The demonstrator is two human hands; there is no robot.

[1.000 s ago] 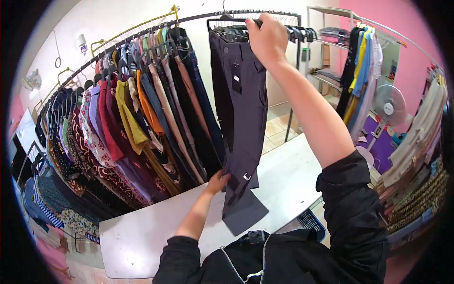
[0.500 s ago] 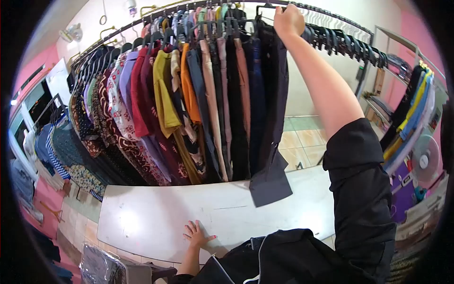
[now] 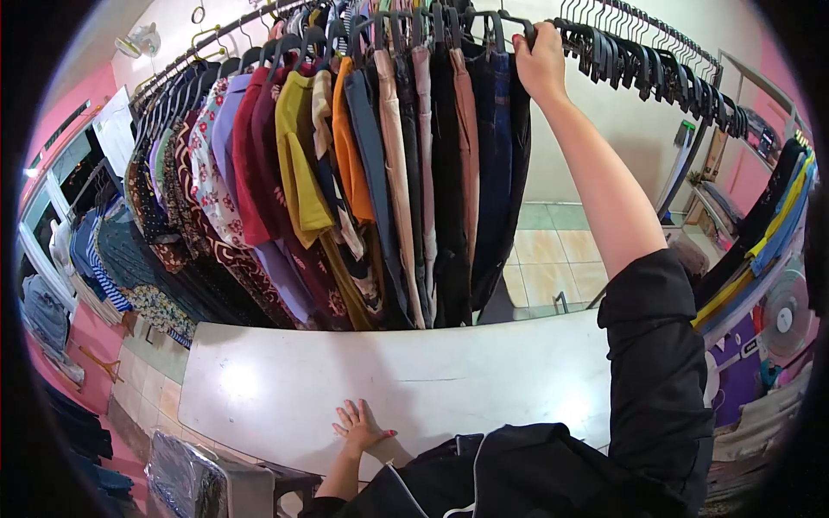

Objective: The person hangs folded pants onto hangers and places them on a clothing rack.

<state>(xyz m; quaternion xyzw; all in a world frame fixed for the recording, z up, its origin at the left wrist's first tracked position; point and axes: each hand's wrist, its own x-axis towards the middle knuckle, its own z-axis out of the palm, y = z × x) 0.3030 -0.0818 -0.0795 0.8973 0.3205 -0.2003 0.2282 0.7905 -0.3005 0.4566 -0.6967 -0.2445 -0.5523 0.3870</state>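
Observation:
My right hand [image 3: 541, 62] is raised at the top of the rack, its fingers closed around the end of a black hanger [image 3: 511, 19]. Black trousers [image 3: 515, 186] hang just below it, the last garment at this end of the row. Beside them are dark blue jeans [image 3: 494, 164] and dusty-pink trousers [image 3: 465, 129]. Down on the white table [image 3: 484, 371], my left hand [image 3: 358, 425] lies flat with its fingers spread, holding nothing.
Shirts and blouses, such as a mustard top [image 3: 302, 164], fill the rack's left part. Several bare black hangers [image 3: 639, 73] hang to the right. A fan [image 3: 784, 315] and another clothes rail stand at far right. A plastic-wrapped chair [image 3: 186, 475] is at lower left.
My right hand has come slightly lower, and the dark trousers there now hang in against the row, their hem off the table. My left hand stays flat on the table.

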